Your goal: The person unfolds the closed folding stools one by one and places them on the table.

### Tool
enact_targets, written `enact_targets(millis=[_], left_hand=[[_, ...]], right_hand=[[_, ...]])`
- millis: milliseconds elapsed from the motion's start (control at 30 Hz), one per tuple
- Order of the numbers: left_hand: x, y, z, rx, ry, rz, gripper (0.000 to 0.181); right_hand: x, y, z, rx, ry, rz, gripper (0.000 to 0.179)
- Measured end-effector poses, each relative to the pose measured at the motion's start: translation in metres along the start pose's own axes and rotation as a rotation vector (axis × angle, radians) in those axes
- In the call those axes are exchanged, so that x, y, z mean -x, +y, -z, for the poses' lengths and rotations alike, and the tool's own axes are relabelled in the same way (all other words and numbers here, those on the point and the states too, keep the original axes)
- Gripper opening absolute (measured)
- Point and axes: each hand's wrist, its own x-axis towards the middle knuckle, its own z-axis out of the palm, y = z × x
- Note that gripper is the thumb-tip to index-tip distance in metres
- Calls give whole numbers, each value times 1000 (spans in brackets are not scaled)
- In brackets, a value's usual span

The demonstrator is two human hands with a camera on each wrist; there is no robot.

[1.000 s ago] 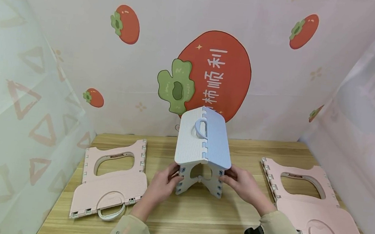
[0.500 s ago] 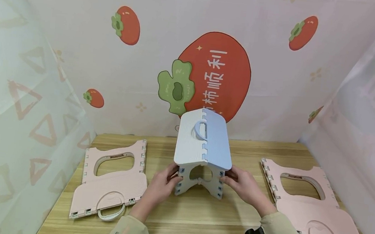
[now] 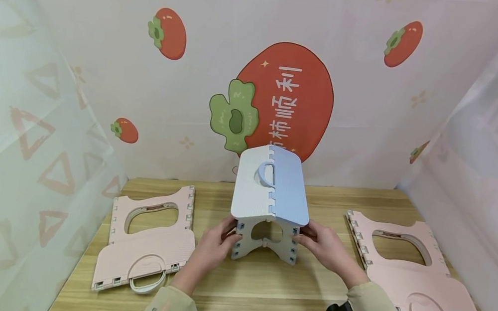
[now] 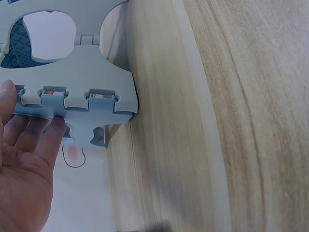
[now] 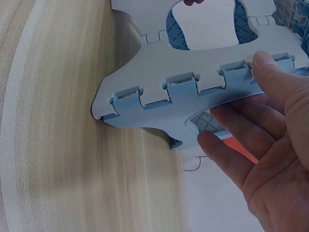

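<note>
A half-unfolded blue and white folding step stool [image 3: 252, 186] stands on its legs in the middle of the table. Its two top panels meet in a ridge like a roof, with a small blue carry handle [image 3: 267, 174] at the ridge. My left hand [image 3: 216, 240] grips the left leg's hinged edge, thumb in front and fingers behind. On the opposite side my right hand [image 3: 323, 243] holds the right leg's edge the same way. In the right wrist view, the thumb [image 5: 270, 72] lies on the front face and the fingers reach along the blue side panel [image 5: 178, 113].
Folded pink step stools lie flat on either side, one at left [image 3: 150, 246] and one at right [image 3: 416, 287], each with a white handle loop toward me. A white curtain [image 3: 344, 149] printed with persimmons hangs behind the wooden table [image 3: 262, 297].
The stool's legs have spread slightly farther apart and its ridged top has flattened a little. Both hands have moved slightly outward with the legs.
</note>
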Motion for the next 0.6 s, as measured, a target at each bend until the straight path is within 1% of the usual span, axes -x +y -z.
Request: enact_targets(millis=[233, 433, 600], left_hand=[[0, 1, 1, 6, -18, 17, 56], [-1, 2, 4, 23, -36, 40, 58], [0, 0, 6, 14, -46, 49, 59]], right_hand=[[1, 1, 3, -3, -6, -7, 52], [1, 2, 3, -5, -2, 4, 51], [1, 3, 5, -1, -6, 19, 51]])
